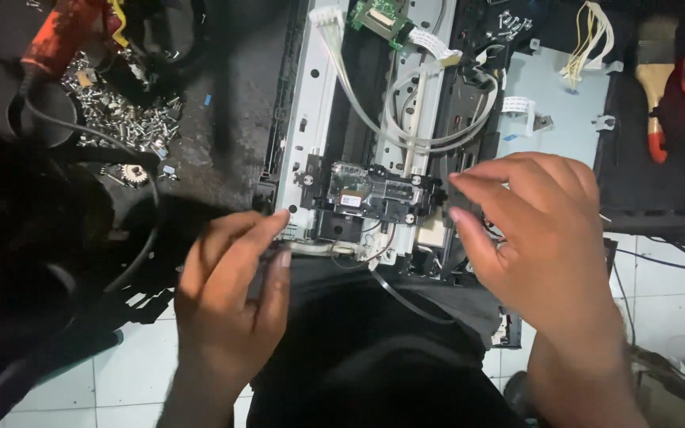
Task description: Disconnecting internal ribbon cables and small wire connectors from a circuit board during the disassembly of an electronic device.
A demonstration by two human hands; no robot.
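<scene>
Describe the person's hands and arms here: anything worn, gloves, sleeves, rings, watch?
Both hands are bare. The left hand and the right hand have no gloves, and no rings show on the fingers. Both wrists and the visible forearms are uncovered: no sleeves, watch or strap in view. Nails are short. The dim light hides finer detail.

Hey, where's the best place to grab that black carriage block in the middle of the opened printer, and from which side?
Probably by its two short ends, one hand from each side. The carriage block lies crosswise on the metal frame, its top crowded with small parts and white cables behind. The left hand and right hand already flank those ends.
</scene>
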